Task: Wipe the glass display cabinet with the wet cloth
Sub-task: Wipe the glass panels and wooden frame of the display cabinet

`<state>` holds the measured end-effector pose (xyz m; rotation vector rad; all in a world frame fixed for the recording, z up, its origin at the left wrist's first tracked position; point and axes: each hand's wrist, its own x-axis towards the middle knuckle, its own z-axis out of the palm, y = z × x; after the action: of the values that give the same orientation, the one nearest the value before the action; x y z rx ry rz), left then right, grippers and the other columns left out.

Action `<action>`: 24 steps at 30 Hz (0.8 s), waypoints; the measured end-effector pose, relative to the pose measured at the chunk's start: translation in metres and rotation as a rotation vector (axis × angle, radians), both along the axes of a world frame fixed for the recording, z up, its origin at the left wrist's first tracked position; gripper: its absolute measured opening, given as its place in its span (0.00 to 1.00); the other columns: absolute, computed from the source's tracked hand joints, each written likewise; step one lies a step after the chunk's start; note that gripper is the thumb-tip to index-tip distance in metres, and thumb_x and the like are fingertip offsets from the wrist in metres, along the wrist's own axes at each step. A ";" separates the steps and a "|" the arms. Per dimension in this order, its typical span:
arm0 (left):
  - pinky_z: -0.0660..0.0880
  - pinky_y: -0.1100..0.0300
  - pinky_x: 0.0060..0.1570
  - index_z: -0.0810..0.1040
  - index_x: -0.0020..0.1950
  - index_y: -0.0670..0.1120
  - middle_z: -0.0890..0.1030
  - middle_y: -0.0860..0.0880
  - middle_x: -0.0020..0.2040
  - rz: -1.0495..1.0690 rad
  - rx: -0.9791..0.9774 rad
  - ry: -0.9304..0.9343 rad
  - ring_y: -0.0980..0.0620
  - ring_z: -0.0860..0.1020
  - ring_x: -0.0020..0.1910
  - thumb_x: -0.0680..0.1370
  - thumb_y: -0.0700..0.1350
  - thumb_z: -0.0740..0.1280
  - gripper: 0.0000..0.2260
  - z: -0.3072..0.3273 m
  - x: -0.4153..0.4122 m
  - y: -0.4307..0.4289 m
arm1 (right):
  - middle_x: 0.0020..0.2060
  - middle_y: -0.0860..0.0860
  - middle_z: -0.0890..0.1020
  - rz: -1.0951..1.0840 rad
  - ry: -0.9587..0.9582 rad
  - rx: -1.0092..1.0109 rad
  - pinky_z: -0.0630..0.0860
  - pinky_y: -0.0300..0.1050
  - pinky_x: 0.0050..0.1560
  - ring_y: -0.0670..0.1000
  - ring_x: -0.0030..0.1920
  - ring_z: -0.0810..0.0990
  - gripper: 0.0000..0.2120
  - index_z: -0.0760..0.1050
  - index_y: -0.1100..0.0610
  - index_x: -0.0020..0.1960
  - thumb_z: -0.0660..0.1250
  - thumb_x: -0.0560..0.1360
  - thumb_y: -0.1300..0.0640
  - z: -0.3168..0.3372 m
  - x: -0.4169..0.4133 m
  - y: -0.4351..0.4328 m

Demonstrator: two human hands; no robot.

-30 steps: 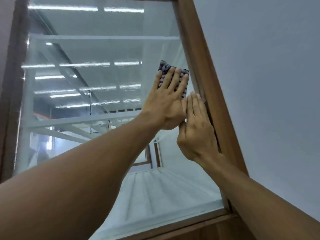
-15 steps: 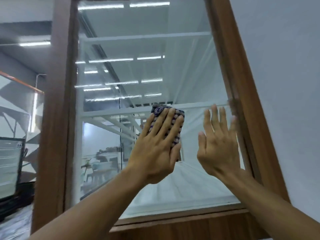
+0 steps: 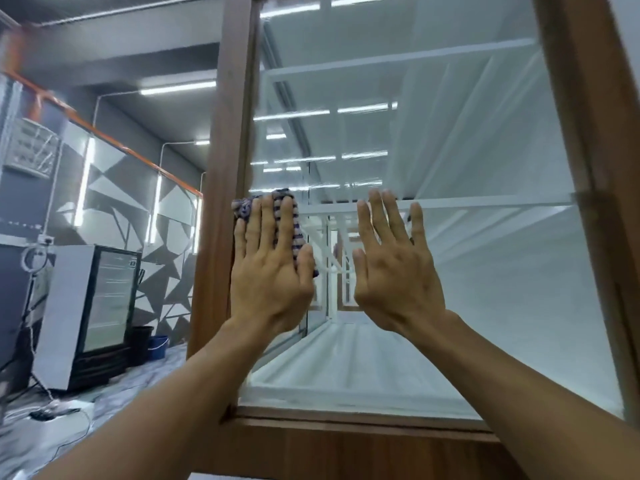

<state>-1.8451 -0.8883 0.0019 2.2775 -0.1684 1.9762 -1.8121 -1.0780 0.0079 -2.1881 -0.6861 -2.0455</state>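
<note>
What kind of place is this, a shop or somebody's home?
Most likely a shop or showroom, not a home. A wood-framed glass display cabinet fills the view, a glass-door fridge stands on the floor to its left, and long strip lights run overhead.

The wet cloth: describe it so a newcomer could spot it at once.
Find the tall glass display cabinet with the brown wooden frame. Near its left upright, the left hand presses flat on the glass; the cloth lies under it. It is the only fabric, dark checked, whereas the right hand beside it holds nothing.
</note>
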 end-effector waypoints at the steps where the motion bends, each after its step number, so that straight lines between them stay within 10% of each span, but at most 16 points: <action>1: 0.32 0.51 0.80 0.41 0.85 0.50 0.39 0.47 0.85 -0.005 0.015 0.001 0.52 0.36 0.83 0.82 0.58 0.43 0.32 0.004 0.000 -0.006 | 0.83 0.58 0.48 0.007 0.002 -0.007 0.45 0.64 0.81 0.57 0.83 0.44 0.31 0.49 0.61 0.83 0.48 0.83 0.51 0.001 -0.001 0.000; 5: 0.38 0.45 0.81 0.42 0.85 0.49 0.41 0.46 0.85 -0.004 0.368 0.015 0.50 0.38 0.83 0.84 0.58 0.44 0.31 0.030 0.007 -0.037 | 0.82 0.58 0.53 0.060 0.006 0.026 0.49 0.60 0.82 0.55 0.83 0.49 0.31 0.53 0.63 0.82 0.45 0.83 0.50 0.003 -0.003 -0.013; 9: 0.33 0.47 0.80 0.40 0.84 0.48 0.38 0.45 0.85 -0.034 0.166 0.038 0.49 0.35 0.83 0.83 0.57 0.45 0.31 0.055 0.006 -0.076 | 0.82 0.57 0.51 -0.005 0.020 0.186 0.44 0.60 0.82 0.54 0.83 0.46 0.32 0.49 0.62 0.82 0.45 0.82 0.47 0.007 -0.001 -0.059; 13: 0.34 0.47 0.80 0.40 0.84 0.49 0.39 0.45 0.84 0.006 0.557 0.052 0.49 0.36 0.83 0.84 0.58 0.44 0.31 0.049 0.009 -0.117 | 0.83 0.57 0.50 0.012 -0.006 0.239 0.42 0.58 0.82 0.54 0.83 0.45 0.31 0.47 0.60 0.82 0.47 0.84 0.49 -0.013 0.001 -0.099; 19: 0.33 0.46 0.80 0.39 0.84 0.48 0.38 0.45 0.84 -0.001 0.381 0.060 0.48 0.35 0.83 0.83 0.58 0.42 0.32 0.073 0.016 -0.168 | 0.82 0.57 0.53 0.022 -0.042 0.283 0.45 0.59 0.82 0.55 0.83 0.47 0.30 0.51 0.62 0.82 0.50 0.84 0.50 -0.043 0.003 -0.116; 24: 0.34 0.46 0.80 0.38 0.84 0.49 0.38 0.46 0.84 0.016 0.660 0.072 0.49 0.34 0.82 0.84 0.59 0.40 0.30 0.050 0.016 -0.193 | 0.83 0.56 0.50 0.020 -0.003 0.410 0.44 0.57 0.82 0.53 0.83 0.45 0.31 0.49 0.61 0.83 0.51 0.85 0.50 -0.052 0.001 -0.137</action>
<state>-1.8295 -1.0810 0.0521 2.7083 -0.9191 2.0580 -1.8106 -1.2150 -0.0445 -1.9346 -0.2545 -1.9655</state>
